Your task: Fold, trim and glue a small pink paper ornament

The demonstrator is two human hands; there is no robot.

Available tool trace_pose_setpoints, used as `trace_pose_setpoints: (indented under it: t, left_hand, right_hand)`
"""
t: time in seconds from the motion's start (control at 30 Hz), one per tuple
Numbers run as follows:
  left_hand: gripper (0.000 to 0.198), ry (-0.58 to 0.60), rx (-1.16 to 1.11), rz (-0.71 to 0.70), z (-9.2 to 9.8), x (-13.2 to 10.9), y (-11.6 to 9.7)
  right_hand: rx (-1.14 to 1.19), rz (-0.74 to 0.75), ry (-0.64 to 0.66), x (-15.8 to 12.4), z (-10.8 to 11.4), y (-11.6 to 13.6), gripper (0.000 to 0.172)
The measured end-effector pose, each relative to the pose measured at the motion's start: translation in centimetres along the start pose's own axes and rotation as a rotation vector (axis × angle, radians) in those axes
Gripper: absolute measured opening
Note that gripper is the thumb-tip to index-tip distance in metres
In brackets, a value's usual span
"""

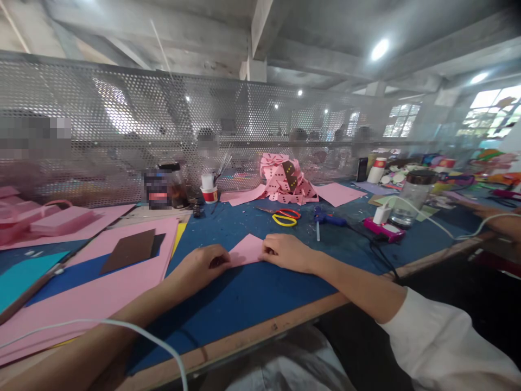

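A small piece of pink paper lies on the blue table mat between my hands, its top corner pointing away from me. My left hand pinches its left corner with curled fingers. At the opposite corner, my right hand grips the paper, with fingers bent and pressed together. Beyond them lie scissors with red and yellow handles and a blue glue gun. Farther back stands a heap of folded pink paper pieces with dark dots.
Pink sheets with brown and blue pieces cover the left side. A lidded glass jar and a magenta power strip stand at right. A perforated metal screen borders the back. A white cable crosses my left forearm.
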State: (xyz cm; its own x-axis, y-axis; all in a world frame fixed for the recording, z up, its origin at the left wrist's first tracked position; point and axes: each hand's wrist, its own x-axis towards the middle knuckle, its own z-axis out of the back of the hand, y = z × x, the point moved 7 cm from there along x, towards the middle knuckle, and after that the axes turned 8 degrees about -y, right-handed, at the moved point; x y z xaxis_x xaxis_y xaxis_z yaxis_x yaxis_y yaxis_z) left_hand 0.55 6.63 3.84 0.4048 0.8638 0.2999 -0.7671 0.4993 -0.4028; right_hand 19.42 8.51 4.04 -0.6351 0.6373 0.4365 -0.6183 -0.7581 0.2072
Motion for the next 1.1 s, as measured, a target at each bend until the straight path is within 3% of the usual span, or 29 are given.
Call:
trace_pose_setpoints:
  t: [0.3,0.73,1.1]
  left_hand:
    - [0.023,-0.013,0.050,0.085,0.1,0.2,0.7]
    - [0.020,-0.007,0.029,0.075,0.0,0.2,1.9]
    - [0.018,-0.001,0.022,-0.090,0.4,0.0,-0.8]
  right_hand:
    - [0.018,-0.070,0.006,0.0,-0.2,-0.7,0.023]
    - [0.026,-0.103,0.027,0.1,-0.3,-1.1,0.023]
    - [0.039,-0.112,0.043,0.2,-0.3,-1.3,0.023]
